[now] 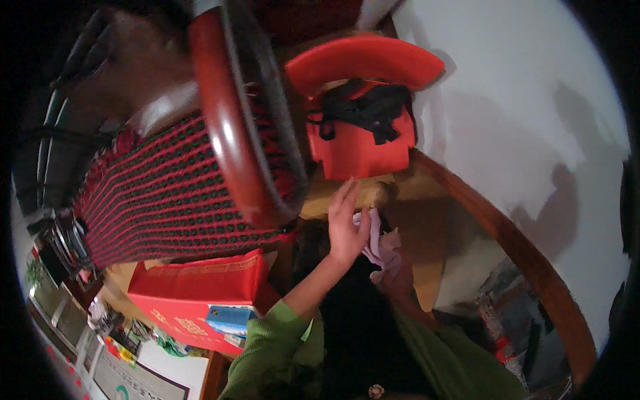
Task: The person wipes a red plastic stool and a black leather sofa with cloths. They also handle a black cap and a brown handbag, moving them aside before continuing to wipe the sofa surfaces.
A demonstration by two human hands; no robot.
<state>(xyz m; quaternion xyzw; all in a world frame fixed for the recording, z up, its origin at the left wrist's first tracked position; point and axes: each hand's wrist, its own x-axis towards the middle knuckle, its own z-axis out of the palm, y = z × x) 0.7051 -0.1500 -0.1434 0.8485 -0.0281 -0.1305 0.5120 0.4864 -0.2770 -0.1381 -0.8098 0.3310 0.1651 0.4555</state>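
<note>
My right hand [397,280] is closed around a bunched pale lilac cloth [382,252] in front of my dark top. Just left of it, my left hand [345,232] is raised with its fingers extended upward. Its thumb lies against or just in front of the cloth's upper folds, and some of the cloth shows between thumb and fingers. Beyond both hands stands a small red chair [365,157] with a curved backrest. A black strapped item [367,107], perhaps a bag or garment, lies on its seat.
A glossy red-brown curved armrest [220,125] rises at left, before a red-and-black patterned cover [175,195]. A red box [200,280] with gold markings and a small blue box [230,320] are nearer me. Wooden skirting [500,230] follows the white wall [500,75] at right.
</note>
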